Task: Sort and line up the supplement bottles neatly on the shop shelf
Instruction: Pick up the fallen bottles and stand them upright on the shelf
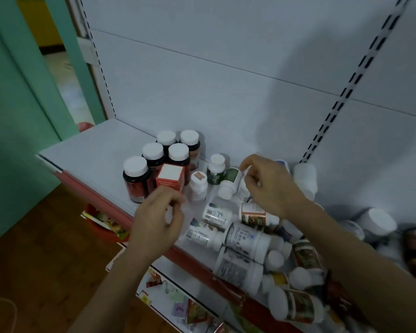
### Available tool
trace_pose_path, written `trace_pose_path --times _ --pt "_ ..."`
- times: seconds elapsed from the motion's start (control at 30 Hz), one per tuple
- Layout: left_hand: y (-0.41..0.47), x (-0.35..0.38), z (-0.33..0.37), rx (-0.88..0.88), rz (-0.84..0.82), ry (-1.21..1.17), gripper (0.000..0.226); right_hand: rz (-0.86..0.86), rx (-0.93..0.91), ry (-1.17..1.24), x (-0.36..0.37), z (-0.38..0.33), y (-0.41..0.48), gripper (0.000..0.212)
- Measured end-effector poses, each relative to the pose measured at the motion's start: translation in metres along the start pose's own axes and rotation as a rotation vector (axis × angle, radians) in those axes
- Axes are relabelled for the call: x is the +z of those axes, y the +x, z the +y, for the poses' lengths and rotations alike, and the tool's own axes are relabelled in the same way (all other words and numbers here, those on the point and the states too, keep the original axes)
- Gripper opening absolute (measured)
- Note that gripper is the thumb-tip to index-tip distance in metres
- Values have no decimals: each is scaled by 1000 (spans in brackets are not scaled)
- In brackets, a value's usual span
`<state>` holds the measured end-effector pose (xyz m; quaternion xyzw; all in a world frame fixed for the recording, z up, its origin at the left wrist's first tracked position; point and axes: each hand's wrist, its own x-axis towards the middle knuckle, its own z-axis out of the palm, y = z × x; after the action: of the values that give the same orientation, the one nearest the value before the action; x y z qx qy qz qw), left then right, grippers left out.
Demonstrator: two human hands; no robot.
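**Supplement bottles: 5 standing, the rest in a heap**

ok so everything's on the white shelf (94, 150). The left hand (154, 227) hovers at the front edge. Its grip is curled in, thumb close to the fingers, and something white shows between them. Honestly can't tell if it's holding anything.

Just above that grip sits a red box (170, 177) with a white top. Behind and to the left of the box, 5 dark bottles (179, 157) with white caps stand upright in a tight cluster.

Between the 2 grips there's a small white bottle (198, 186) standing up, with a brownish sticker on its cap. A bit further back is an upright green-label bottle (216, 169).

The right hand (271, 188) is over the messy part. Thumb and forefinger bend toward each other, so it's a narrow grip, but I can't tell whether it's pinching a bottle or just hanging over them. Right beside its fingertips, on the left, a second green bottle (231, 179) lies on its side with the cap toward the camera.

Under that wrist lies a brown-label bottle (253, 215). Below it the heap of white bottles (247, 239) sprawls along the forearm toward the shelf's front edge, all tipped over at different angles. Past the right grip, a tall white bottle (304, 176) stands by the back panel (226, 68).

Further out: a slotted upright (346, 92) on the panel, a lower shelf (168, 263) with colourful packets, the wooden floor (46, 236) and a green wall (15, 116) off to the left.
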<state>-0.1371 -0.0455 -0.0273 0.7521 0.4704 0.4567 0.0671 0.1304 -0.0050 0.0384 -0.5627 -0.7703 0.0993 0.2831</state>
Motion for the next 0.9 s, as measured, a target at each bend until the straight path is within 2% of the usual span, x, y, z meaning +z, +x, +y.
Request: trace_pose_path --times 0.1,0.2,0.27,0.4,0.53,0.63,0.77,0.9 --pt "30 21 12 121 -242 -48 13 -105 25 -91 -6 21 -20 18" --pt "63 46 18 174 -453 57 22 -205 17 -211 -4 34 -32 15" --pt "81 62 24 192 -558 116 25 -250 69 -333 -6 41 -36 23" --pt "98 92 32 247 -781 285 13 -371 206 -457 -15 49 -34 17" --pt "96 105 27 270 -787 291 14 -393 176 -547 -12 41 -33 18" --pt "90 110 27 259 -798 198 30 -353 118 -557 -13 36 -33 19" --pt "89 109 30 266 -764 82 52 -380 55 -581 -16 31 -32 22" --pt "87 114 22 220 -776 111 44 -393 7 -696 -7 28 -30 23"
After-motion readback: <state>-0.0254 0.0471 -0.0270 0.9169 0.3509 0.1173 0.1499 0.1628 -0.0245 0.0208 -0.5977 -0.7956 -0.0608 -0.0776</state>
